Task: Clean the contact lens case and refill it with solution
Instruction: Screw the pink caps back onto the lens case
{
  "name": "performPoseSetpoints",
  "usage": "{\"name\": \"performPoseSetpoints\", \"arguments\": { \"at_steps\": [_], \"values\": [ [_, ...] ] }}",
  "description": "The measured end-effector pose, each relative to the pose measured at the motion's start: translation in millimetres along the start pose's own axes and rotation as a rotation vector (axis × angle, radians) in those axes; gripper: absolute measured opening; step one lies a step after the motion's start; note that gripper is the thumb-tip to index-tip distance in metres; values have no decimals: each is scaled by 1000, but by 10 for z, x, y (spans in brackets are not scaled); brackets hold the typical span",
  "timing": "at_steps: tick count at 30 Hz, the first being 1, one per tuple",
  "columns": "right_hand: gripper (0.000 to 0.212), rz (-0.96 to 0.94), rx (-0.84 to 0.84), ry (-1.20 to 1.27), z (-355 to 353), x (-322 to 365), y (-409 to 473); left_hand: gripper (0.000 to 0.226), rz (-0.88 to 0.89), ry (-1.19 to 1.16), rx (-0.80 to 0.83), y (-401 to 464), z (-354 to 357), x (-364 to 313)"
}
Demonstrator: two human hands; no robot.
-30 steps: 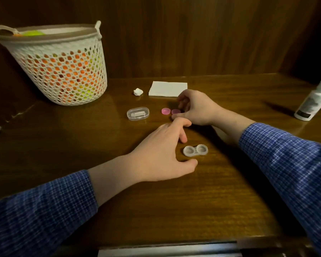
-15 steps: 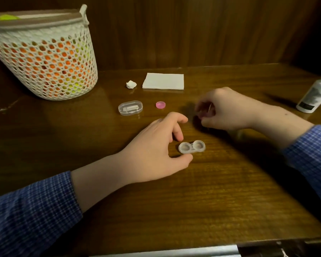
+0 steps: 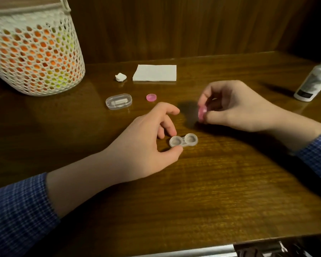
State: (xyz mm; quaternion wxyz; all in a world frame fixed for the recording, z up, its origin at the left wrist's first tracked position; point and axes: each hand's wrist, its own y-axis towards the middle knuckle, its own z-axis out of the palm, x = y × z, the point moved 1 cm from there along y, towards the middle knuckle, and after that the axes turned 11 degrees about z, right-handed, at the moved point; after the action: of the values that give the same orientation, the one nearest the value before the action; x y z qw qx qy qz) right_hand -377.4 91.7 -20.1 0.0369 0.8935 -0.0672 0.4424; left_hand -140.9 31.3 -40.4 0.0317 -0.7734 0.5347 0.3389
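From the head view, the lens case [image 3: 183, 140] lies on the desk [image 3: 211, 182], both wells uncovered. The left hand [image 3: 146, 143] pinches its near well between thumb and fingers, apparently to steady it. The right hand [image 3: 230, 106], raised beside it, grips a pink cap [image 3: 201, 113] edge-on, likely ready for capping. The second pink cap [image 3: 151, 97] waits farther back; the solution bottle [image 3: 313, 82] stands far right.
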Motion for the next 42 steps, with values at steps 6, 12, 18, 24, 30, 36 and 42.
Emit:
{"name": "performPoseSetpoints", "arguments": {
  "at_steps": [6,12,18,24,30,36,42],
  "values": [
    [17,-62,109,181,129,-16,-168,71,50,4,-32,19,-1,-33],
    [12,-135,188,95,208,86,-227,69,65,16,-40,31,-9,-45],
    [10,-115,207,31,230,100,-236,63,72,-4,-55,51,-12,-44],
    [9,-102,220,1,224,84,-232,62,63,-14,-50,68,-19,-38],
    [13,-99,217,-26,250,85,-233,61,57,-29,-51,59,-16,-47],
    [14,-87,221,-46,237,100,-241,61,49,-33,-50,56,-15,-59],
    [13,-101,238,-35,226,107,-241,60,52,-27,-48,54,-16,-47]
  ]
}}
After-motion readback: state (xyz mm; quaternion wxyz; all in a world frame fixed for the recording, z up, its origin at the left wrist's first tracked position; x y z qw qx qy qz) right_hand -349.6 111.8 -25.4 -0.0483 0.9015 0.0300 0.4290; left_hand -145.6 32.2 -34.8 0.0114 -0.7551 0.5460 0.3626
